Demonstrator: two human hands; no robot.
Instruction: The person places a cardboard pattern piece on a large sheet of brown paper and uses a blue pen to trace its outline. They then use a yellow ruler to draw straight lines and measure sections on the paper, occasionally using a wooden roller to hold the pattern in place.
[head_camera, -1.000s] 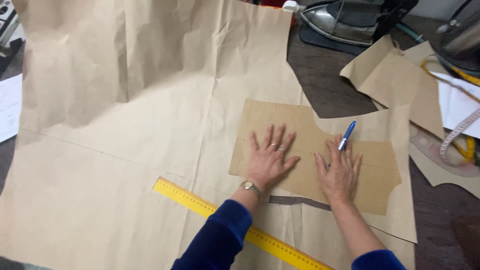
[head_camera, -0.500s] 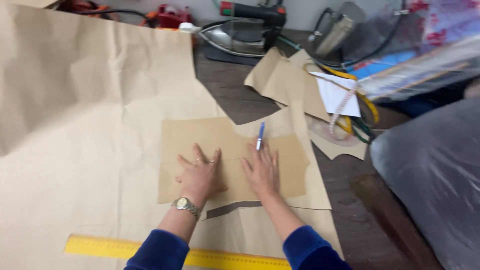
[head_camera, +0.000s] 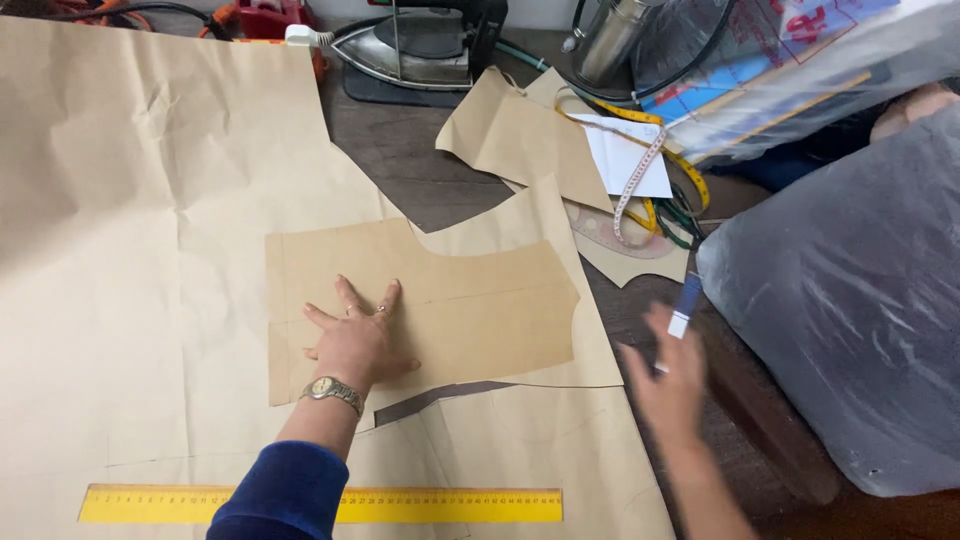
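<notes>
Right hand (head_camera: 665, 385): lifted off the pattern piece (head_camera: 440, 305) since half a second ago, now blurred over the dark table (head_camera: 420, 175) to its right, fingers closed round a blue-and-white pen (head_camera: 684, 308).
Left hand (head_camera: 355, 340): flat on the pattern piece's lower left part, fingers spread wide, likely to pin it in place.
Pattern piece: darker brown card, lying on the big kraft paper sheet (head_camera: 130, 230), well inside its right edge.
Yellow ruler (head_camera: 420, 505): below the pattern piece, parallel to the near edge.
Tape measure (head_camera: 640, 175): up and right of the pattern piece, draped over paper scraps.
Iron (head_camera: 405, 50): beyond the pattern piece, parked clear of the paper.
</notes>
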